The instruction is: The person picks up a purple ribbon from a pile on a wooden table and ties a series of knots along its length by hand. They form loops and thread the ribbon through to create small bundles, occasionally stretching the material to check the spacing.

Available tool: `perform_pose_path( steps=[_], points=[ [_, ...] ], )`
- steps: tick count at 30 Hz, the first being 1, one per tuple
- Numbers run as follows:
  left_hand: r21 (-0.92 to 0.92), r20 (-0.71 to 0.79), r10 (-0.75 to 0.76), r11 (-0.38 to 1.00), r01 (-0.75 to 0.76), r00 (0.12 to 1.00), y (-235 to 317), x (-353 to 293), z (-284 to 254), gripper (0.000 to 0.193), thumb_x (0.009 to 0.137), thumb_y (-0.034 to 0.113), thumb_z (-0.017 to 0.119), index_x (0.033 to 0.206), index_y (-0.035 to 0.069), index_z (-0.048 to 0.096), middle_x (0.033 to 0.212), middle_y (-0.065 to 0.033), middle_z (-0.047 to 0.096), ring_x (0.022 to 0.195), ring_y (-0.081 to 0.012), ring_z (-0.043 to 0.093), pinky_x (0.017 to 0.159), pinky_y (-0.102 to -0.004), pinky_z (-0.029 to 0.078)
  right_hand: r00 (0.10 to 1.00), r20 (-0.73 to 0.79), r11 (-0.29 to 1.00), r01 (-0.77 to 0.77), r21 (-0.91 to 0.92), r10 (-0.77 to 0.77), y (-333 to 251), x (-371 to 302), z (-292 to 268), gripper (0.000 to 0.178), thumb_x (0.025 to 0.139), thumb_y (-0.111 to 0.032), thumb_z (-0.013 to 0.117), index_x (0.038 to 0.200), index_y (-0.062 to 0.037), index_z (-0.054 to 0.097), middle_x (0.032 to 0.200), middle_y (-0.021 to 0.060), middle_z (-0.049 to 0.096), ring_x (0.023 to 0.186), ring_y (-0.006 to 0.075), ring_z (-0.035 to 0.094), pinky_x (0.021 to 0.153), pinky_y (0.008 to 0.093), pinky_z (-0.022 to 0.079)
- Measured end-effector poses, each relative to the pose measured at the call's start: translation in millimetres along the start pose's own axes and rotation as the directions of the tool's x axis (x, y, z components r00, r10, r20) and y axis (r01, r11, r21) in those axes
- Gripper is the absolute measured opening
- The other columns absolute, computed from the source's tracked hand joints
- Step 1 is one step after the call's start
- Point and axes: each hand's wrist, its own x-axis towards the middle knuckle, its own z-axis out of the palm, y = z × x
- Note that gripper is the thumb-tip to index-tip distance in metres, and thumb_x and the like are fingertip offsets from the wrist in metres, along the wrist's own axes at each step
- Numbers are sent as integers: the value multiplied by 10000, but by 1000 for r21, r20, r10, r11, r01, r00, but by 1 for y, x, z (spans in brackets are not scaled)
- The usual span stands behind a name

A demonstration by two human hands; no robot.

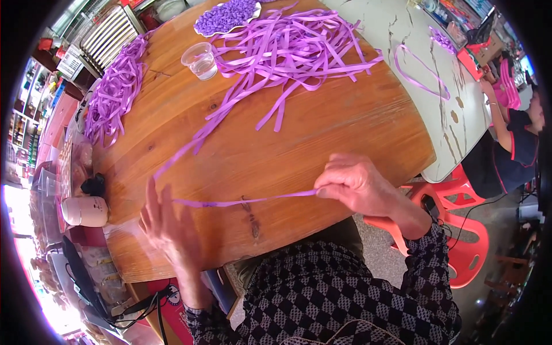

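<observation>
We listed one purple ribbon (pixel 261 200), stretched above the wooden table (pixel 356 132) between both hands: our right hand (pixel 357 187) pinched it; our left hand (pixel 171 227), blurred, had fingers extended, its grip undeterminable.

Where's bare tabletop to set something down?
Wooden table: open right-centre, between the main ribbon pile, right hand and table's right edge; also left, between clear cup and left ribbon bundle. Crowded: far end, with pile, cup and plate.

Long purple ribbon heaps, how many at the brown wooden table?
2: a large heap right of the clear plastic cup, another heap at the left edge of the table.
</observation>
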Motion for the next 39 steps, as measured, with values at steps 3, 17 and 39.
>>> perform_pose_path(
  steps=[3, 17, 39],
  points=[
    [-233, -81, 323, 914, -333, 943, 55, 4, -16, 370, 706, 74, 654, 1067, 5, 604, 1185, -183, 557, 1031, -278, 554, 882, -398, 417, 985, -52, 986, 163, -41, -165, -14, 2, 16, 115, 709, -51, 718, 787, -15, 641, 652, 71, 536, 651, 231, 517, 576, 340, 418],
    [-413, 675, 306, -598, 687, 672, 50, -8, 22, 248, 831, 91, 633, 1051, -13, 584, 714, -109, 590, 404, -57, 362, 416, -194, 293, 966, -155, 948, -159, 274, 207, -2, -13, 9, 100, 759, -54, 706, 801, 1, 634, 631, 50, 506, 593, 165, 476, 533, 285, 374],
    [-555, 751, 319, -168, 815, 578, 89, -21, 0, 120, 780, -55, 604, 886, -4, 581, 722, -63, 612, 541, -72, 531, 475, -168, 378, 927, -167, 707, -131, 695, 336, -27, -7, 51, 80, 842, -27, 625, 901, 26, 629, 827, 56, 647, 723, 97, 604, 631, 222, 495]
  ],
)
